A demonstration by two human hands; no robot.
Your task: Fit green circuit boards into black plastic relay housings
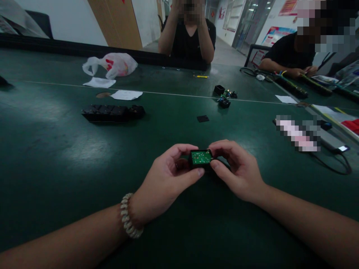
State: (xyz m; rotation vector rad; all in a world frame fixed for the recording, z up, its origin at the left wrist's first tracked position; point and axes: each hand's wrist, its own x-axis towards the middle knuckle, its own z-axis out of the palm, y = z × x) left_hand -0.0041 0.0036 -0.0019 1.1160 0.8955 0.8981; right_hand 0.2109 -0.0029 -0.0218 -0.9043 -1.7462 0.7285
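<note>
Between my two hands is a small black plastic case point(192, 161) with a green circuit board point(201, 157) lying inside it, its face turned up. My left hand point(171, 177) grips the case from the left, thumb along the near side and fingers behind. At the right end, my right hand point(238, 168) pinches the case with thumb and fingertips near the board's corner. The case's underside and the tips of several fingers are hidden. Beyond the hands, a flat black cover plate point(203, 118) lies on the green table point(157, 130).
A row of black cases point(112, 113) lies at the left. Small electronic parts point(224, 101) and an open black box point(219, 89) sit farther back. Papers point(126, 95), a plastic bag point(120, 64) and a cabled device point(331, 138) are around. Two people sit across the table.
</note>
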